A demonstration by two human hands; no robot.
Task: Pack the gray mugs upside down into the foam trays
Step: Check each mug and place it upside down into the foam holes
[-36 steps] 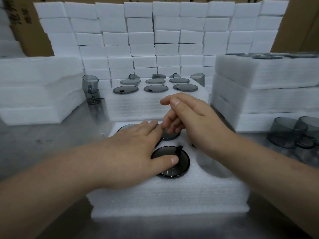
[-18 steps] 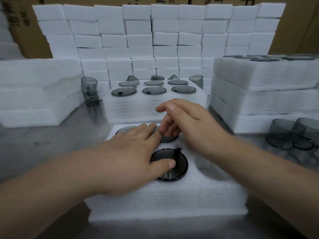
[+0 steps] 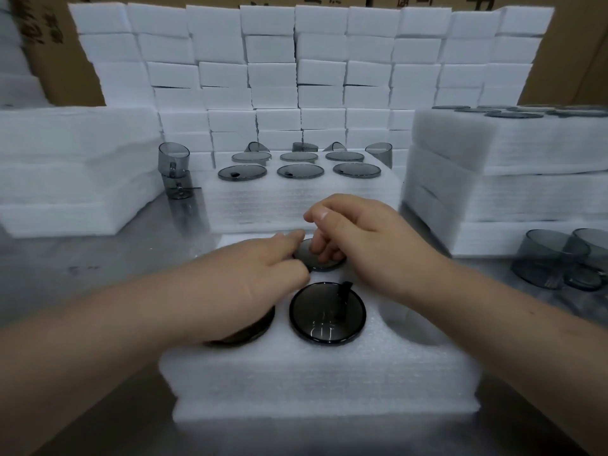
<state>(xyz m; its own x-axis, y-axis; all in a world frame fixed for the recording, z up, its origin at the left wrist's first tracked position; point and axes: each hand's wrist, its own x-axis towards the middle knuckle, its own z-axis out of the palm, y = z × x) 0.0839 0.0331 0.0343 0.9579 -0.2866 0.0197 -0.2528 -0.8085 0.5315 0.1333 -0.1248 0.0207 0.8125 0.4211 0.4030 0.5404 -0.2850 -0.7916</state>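
1. Where the metal table (image 3: 98,258) runs off to the left, a stack of white foam sheets (image 3: 75,179) lies flat. Just beside it two nested mugs (image 3: 174,169) stand mouths up, smoky gray and see-through.
2. Behind the hands, the far foam tray (image 3: 296,199) holds six packed mugs (image 3: 299,171) upside down, with only their round bases showing, level with the foam. A few tilted mugs (image 3: 378,153) stand along its back edge, half hidden.
3. The left hand (image 3: 250,284) lies on the near foam tray (image 3: 322,383), fingers nearly straight and holding nothing. Its palm covers most of the near-left mug (image 3: 260,327), and one fingertip touches the rim of the back-middle mug (image 3: 324,263).
4. The near-middle mug (image 3: 327,312) sits upside down in its pocket. It shows as a dark glossy disc, with the handle a black streak seen through the base.
5. The right hand (image 3: 365,251) bends its fingers down onto the back-middle mug's base, thumb lifted clear. Whether they grip it I cannot tell, because the knuckles hide the contact.
6. The near-right pocket (image 3: 404,320) is an open hole, partly covered by the right wrist.
7. The right stack of trays (image 3: 510,179) carries mug bases on its top layer. Below it, loose mugs (image 3: 552,258) sit blurred on the table, cut off by the frame edge.
8. Cardboard cartons (image 3: 579,60) rise behind a wall of foam blocks (image 3: 296,77). Their dark print is cut off at the top and unreadable.
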